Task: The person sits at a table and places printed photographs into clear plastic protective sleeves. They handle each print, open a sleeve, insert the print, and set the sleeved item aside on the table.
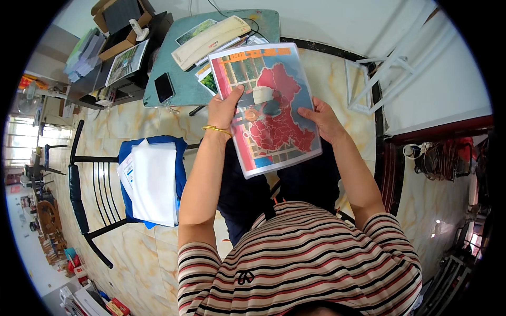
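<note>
Between my two hands is a laminated sheet (274,142) printed with a red map on a blue-grey ground, its glossy face reflecting the room. My left hand (224,110) grips its left edge, thumb on the front; a yellow bangle (216,128) circles that wrist. At the right edge my right hand (324,120) pinches the sheet, thumb also in front. The fingers of both hands are mostly hidden behind it. The sheet is held tilted above my lap, its top overlapping the near side of a green table (184,97).
On the table are a cream laminating machine (211,42), a black phone (164,87) and printed pictures. Left of me, a black-framed chair (100,159) carries white sheets (154,184) on blue cloth. A printer with a photo print (126,63) stands far left; a white metal frame (363,87) leans right.
</note>
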Tool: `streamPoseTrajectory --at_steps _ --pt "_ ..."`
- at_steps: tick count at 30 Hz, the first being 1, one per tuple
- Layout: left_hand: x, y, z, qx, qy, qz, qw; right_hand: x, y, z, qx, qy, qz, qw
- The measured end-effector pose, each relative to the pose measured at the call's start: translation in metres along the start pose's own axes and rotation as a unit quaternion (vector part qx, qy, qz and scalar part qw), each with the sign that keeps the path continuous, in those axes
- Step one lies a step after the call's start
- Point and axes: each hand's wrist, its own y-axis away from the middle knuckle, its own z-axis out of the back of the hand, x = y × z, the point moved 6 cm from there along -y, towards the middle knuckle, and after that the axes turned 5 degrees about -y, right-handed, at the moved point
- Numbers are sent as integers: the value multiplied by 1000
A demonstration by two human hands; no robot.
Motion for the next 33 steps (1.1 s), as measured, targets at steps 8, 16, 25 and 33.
streamPoseTrajectory --at_steps 8,16,25,33 --pt "51 33 13 145 29 112 983 -25 -2 16 -69 -73 -30 994" --pt "78 58 16 115 109 131 979 -48 -8 17 -63 -146 -112 981" --pt "113 35 60 41 -64 119 990 -60 -11 28 -48 -20 -133 990" --pt "158 47 65 67 144 244 957 -80 -5 40 -78 88 -130 985"
